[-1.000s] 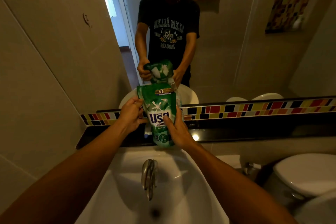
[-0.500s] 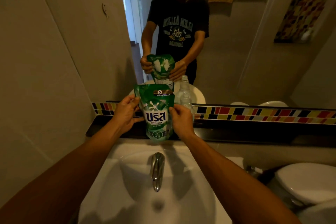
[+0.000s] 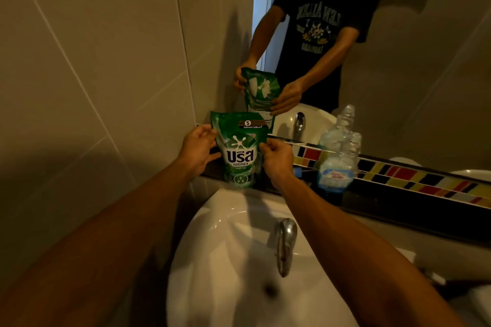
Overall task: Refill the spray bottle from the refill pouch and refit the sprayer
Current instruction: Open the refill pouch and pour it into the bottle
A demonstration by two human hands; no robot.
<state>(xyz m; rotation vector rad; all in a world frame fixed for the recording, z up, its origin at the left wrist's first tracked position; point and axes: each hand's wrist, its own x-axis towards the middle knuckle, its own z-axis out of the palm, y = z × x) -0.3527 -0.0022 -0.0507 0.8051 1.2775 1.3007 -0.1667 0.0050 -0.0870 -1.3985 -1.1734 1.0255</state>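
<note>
A green refill pouch (image 3: pixel 240 148) with white lettering stands upright on the dark ledge (image 3: pixel 398 210) behind the sink. My left hand (image 3: pixel 198 148) grips its left edge and my right hand (image 3: pixel 277 159) grips its right edge. To the right on the same ledge stands a clear spray bottle (image 3: pixel 338 164) with a blue-and-white label; its neck is open and no sprayer is on it. The sprayer is not in sight.
A white sink (image 3: pixel 220 260) with a chrome tap (image 3: pixel 285 244) lies below my arms. A mirror (image 3: pixel 425 74) above the ledge reflects the person and pouch. A coloured tile strip (image 3: pixel 414 180) runs along the ledge. Tiled wall on the left, toilet at lower right.
The view swung left, so the pouch and hands now sit near the left wall and the bottle stands clear to the right. Both hands kept hold of the pouch.
</note>
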